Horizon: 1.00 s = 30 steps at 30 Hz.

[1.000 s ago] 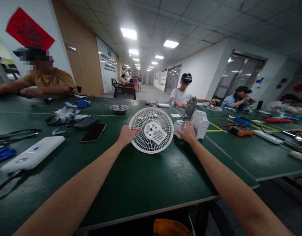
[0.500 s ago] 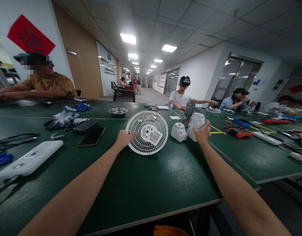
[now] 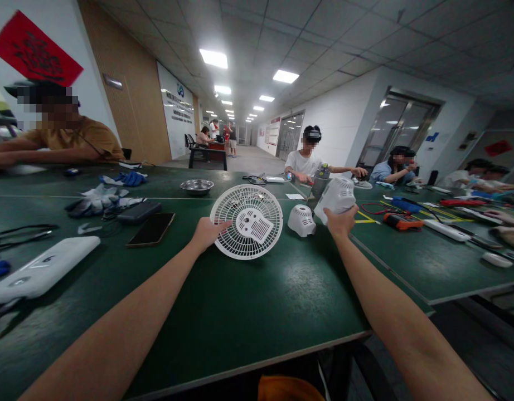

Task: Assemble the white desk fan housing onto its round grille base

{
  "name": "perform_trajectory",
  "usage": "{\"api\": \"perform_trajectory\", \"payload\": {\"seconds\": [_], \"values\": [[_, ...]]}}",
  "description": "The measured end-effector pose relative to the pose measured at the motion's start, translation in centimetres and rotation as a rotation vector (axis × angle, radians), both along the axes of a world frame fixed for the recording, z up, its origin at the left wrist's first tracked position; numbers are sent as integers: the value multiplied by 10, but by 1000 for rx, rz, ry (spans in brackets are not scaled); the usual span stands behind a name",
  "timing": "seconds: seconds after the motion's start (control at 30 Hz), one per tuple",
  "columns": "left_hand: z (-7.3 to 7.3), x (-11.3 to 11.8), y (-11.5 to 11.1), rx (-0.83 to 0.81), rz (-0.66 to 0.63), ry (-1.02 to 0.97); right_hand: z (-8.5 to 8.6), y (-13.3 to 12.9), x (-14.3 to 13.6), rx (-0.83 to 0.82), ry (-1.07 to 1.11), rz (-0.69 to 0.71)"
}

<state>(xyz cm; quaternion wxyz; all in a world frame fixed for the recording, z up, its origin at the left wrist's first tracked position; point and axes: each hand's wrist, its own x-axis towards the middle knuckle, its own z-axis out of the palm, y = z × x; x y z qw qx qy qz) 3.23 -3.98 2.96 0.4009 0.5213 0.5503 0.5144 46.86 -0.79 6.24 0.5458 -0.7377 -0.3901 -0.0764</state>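
Note:
My left hand [image 3: 207, 234] grips the left rim of a round white fan grille [image 3: 265, 231], its index finger lying over the ribs. The grille stands tilted on the green table, its hub plate with slots facing me. In my right hand [image 3: 341, 221] is a white vented plastic housing [image 3: 338, 192], held tilted, the fingers closed round its lower end. Between the grille and that hand a smaller white vented cover [image 3: 301, 221] sits on the table. Behind the held housing stands a greyish transparent bottle [image 3: 319, 184], partly hidden.
On the left lie a black phone [image 3: 151, 229], a dark case [image 3: 139, 212], gloves [image 3: 98, 200] and a white power bank [image 3: 43, 267]. A metal bowl [image 3: 197, 186] stands farther back. An orange multimeter [image 3: 403, 221] lies right. Several people sit around the table.
My right hand has lifted and tilted the white housing to the right. The left hand keeps its hold on the grille. The whole view has shifted slightly.

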Motion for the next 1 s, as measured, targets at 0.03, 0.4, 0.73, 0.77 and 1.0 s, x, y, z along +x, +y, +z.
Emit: {"api": "perform_trajectory", "payload": {"seconds": [0.03,0.4,0.73,0.77,1.0], "values": [[0,0,0,-3,7,4,5,-2,-5,60,-23,5],[0,-2,-1,23,13,62,9,-10,-65,-18,-200,256],[4,0,-3,7,12,90,4,0,-37,19,-169,212],[4,0,-2,4,18,96,6,1,-29,32,-166,196],[-1,-1,0,15,11,84,5,6,23,23,-173,153]]}}
